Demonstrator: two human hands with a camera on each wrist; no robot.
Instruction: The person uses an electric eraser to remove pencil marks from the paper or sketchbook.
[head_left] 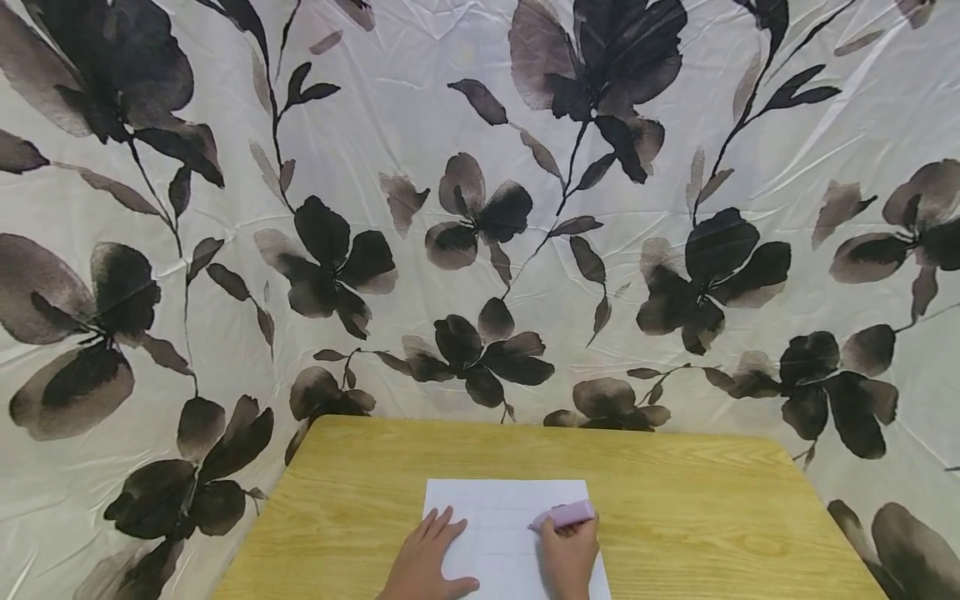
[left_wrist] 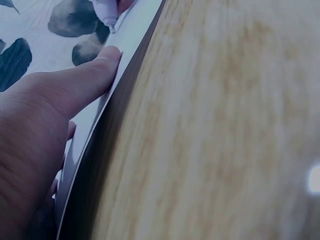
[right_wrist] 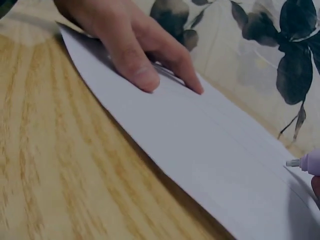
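A white sheet of paper (head_left: 498, 533) with faint lines across it lies on the table. On its left side rests my left hand (head_left: 429, 560), fingers and thumb spread; the right wrist view shows the thumb and a finger touching the paper. My right hand (head_left: 572, 560) pinches a thick lilac correction pen (head_left: 567, 514) over the right part of the sheet. The pen's narrow metal tip (right_wrist: 293, 163) points left, at or just above the paper; contact is hard to tell. In the left wrist view the left thumb (left_wrist: 95, 75) lies near the paper's edge, which lifts slightly.
The yellow wood-grain table (head_left: 690, 517) has rounded far corners and extends to both sides of the paper. Behind it hangs a pale cloth (head_left: 420, 108) printed with dark flowers, also surrounding both sides.
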